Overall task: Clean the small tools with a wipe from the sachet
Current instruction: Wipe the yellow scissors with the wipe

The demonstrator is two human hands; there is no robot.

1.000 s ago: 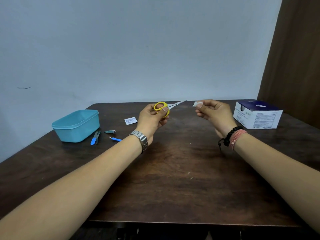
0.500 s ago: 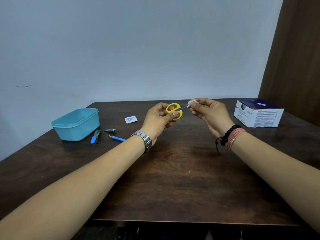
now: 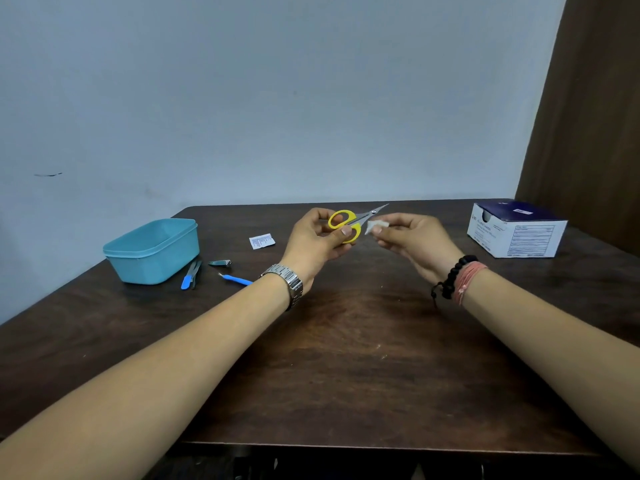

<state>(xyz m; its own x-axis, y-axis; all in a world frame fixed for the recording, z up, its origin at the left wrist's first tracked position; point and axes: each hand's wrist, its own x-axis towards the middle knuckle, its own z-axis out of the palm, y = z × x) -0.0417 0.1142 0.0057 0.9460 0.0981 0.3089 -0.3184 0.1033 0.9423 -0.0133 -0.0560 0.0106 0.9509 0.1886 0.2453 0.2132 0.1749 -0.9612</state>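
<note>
Small scissors (image 3: 356, 220) with yellow handles are held above the table, blades closed, tips pointing up and right. A crumpled white wipe (image 3: 375, 226) sits just beside the blades. A torn white sachet (image 3: 261, 241) lies flat on the table.

Near the sachet lie nail clippers (image 3: 220, 262), a blue-handled pick (image 3: 235, 279) and a blue-handled tool (image 3: 191, 274).

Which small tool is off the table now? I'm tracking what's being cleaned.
The yellow-handled scissors, gripped in the left hand. The blue tweezers, nail clipper and blue-handled pick lie on the table.
</note>
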